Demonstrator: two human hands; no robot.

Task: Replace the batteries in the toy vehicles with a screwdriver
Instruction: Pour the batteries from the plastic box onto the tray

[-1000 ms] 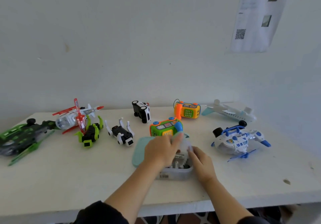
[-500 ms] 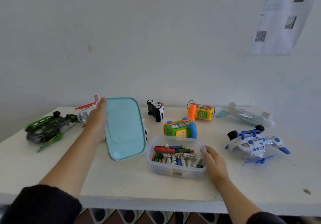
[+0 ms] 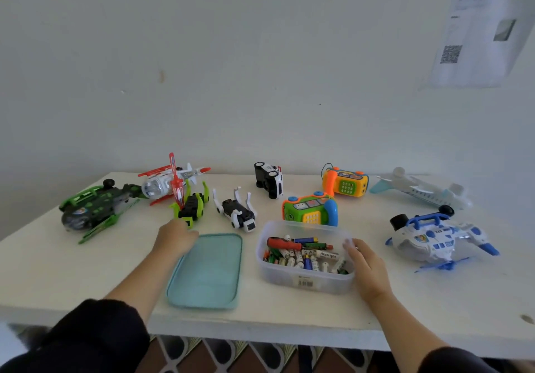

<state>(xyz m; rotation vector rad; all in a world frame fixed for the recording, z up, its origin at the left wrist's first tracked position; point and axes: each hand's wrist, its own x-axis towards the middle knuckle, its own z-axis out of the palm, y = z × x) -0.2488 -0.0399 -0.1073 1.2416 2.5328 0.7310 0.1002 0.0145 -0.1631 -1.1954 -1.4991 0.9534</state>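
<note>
Teal plastic, the lid (image 3: 206, 270) lies flat on the white table (image 3: 86, 280) at lower centre of the frame, just left of the clear box (image 3: 304, 281). The left hand (image 3: 173, 238) rests at the lid's upper left corner with its fingers curled over the edge; whether it grips the lid or only touches it I cannot tell. The right hand (image 3: 366, 268) sits against the right side of the box, fingers bent around its rim and wall, holding it.

Inside the open box lie many batteries (image 3: 301, 259) in a loose heap, and across the top of them a red-handled screwdriver (image 3: 285, 244), lying roughly level with its handle toward the left.

Toys stand in an arc behind the box. At far left is a green helicopter (image 3: 92, 209); beside it, toward the centre, a red-and-white helicopter (image 3: 170, 183). In front of that sit a green-and-black car (image 3: 191, 207) and, to its right, a black-and-white car (image 3: 237, 213), both with their doors raised. Further back at centre a black-and-white car lies tipped on its side (image 3: 269, 180). Just behind the box stands a green toy phone (image 3: 309, 210), and behind that an orange toy phone (image 3: 346, 183). At right is a white airliner (image 3: 419, 191) near the wall, and in front of it a blue-and-white plane (image 3: 437, 236), well apart from the right hand.

At upper right of the frame a paper sheet (image 3: 477, 31) with a QR code hangs on the wall.
</note>
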